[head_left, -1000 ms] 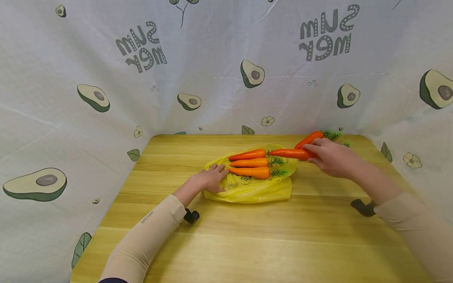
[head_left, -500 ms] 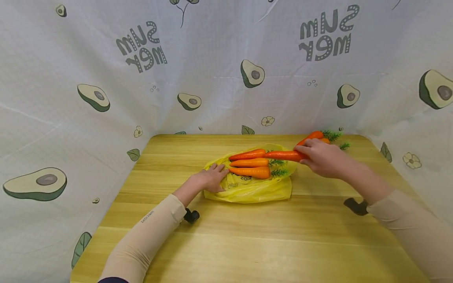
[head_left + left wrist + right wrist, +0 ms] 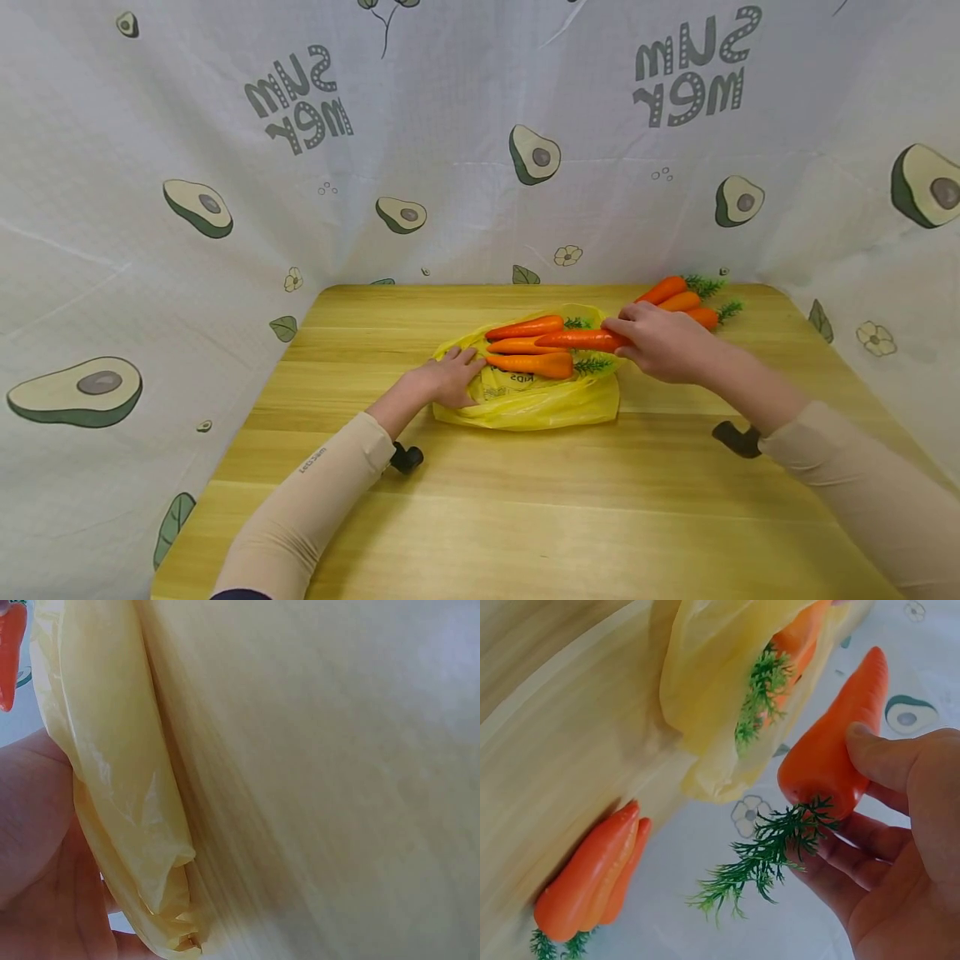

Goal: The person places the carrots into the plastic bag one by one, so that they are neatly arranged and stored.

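My right hand pinches a red-orange carrot between thumb and fingers, its tip pointing left over the yellow plastic bag. In the right wrist view the held carrot trails its green leafy top below the thumb. Three carrots lie side by side on the bag's opened-out inside; the lowest is the orange carrot. The held one overlaps the middle carrot in the head view. At the bag's left end my left hand rests with fingers spread, touching the plastic.
Three more carrots lie bunched at the table's back right, behind my right hand. The wooden table ends at a white curtain printed with avocados. A black wrist mount sits under my left wrist.
My right hand has moved left with the carrot, from beside the back-right bunch to over the bag. My left hand has stayed in place on the plastic.
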`<control>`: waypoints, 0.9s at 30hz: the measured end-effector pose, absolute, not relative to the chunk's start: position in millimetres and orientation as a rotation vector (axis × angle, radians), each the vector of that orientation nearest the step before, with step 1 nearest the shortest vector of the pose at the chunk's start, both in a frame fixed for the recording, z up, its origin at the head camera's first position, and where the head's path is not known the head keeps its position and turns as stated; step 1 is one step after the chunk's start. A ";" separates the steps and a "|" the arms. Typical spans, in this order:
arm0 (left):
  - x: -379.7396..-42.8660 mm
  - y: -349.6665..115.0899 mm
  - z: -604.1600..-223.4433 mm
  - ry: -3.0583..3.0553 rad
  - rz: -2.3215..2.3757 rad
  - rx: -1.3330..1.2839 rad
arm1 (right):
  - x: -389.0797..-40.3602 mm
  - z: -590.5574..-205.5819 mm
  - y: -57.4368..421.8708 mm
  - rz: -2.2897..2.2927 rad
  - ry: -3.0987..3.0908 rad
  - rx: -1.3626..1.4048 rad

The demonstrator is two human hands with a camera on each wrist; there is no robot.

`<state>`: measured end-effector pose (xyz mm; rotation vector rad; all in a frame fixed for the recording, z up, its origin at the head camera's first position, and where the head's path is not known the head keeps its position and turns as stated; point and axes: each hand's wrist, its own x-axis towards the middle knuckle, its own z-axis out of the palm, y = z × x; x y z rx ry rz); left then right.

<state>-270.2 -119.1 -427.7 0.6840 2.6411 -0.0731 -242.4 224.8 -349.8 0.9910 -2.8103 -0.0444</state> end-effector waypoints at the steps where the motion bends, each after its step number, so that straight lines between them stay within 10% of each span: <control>1: -270.2 -119.0 -428.0 2.641 -0.070 0.683 | -242.1 -350.6 223.2 -0.045 -2.810 0.995; 27: -271.4 -119.5 -427.0 2.651 -0.084 0.712 | -241.6 -371.1 173.8 -0.039 -2.855 1.145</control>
